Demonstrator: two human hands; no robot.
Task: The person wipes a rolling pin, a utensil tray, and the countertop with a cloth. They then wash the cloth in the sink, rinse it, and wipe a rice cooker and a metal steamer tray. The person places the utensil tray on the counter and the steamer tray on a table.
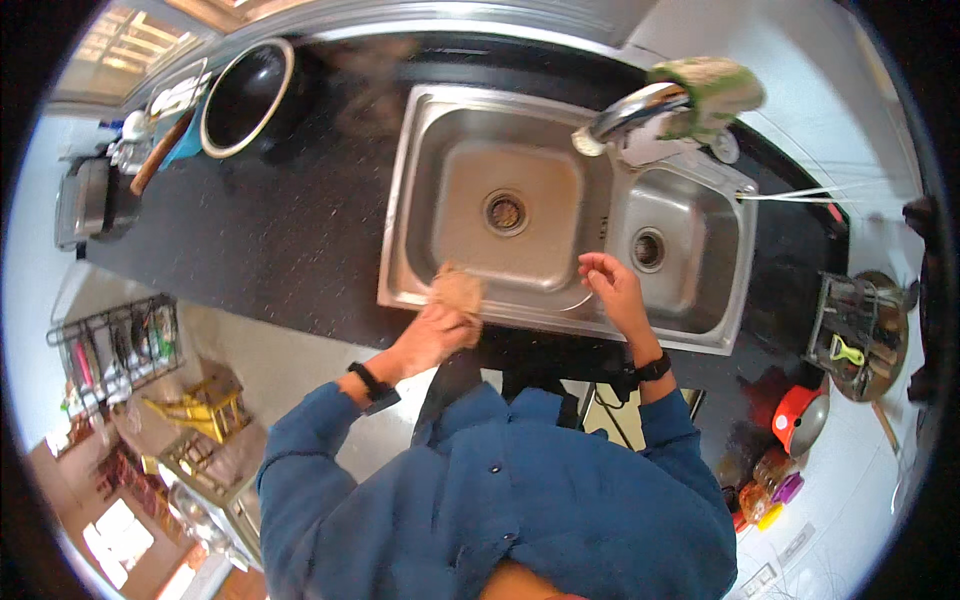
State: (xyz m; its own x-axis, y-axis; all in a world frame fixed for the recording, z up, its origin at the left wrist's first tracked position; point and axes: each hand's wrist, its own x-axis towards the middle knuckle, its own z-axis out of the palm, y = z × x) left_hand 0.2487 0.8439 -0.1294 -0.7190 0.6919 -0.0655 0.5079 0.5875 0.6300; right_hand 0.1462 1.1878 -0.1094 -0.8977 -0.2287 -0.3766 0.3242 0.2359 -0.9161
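A double-bowl stainless steel sink (397, 225) is set in the dark speckled countertop before me. My left hand (442, 330) grips a tan cloth or sponge (457, 289) on the front rim of the larger bowl, near its left corner. Above the front edge between the two bowls is my right hand (611, 285), its fingers loosely curled with nothing visible in them. A thin pale curved line by its fingertips is too faint to identify. The chrome faucet (637, 112) stands behind the bowls, with a green and pale wrap around its base.
A dark round pot (247, 97) stands at the back left, beside a wooden handle (161, 154). On the right are a wire rack (844, 322) and a red pan (795, 420). Jars with coloured lids (772, 495) lie nearer. A yellow chair (202, 409) is on the floor at left.
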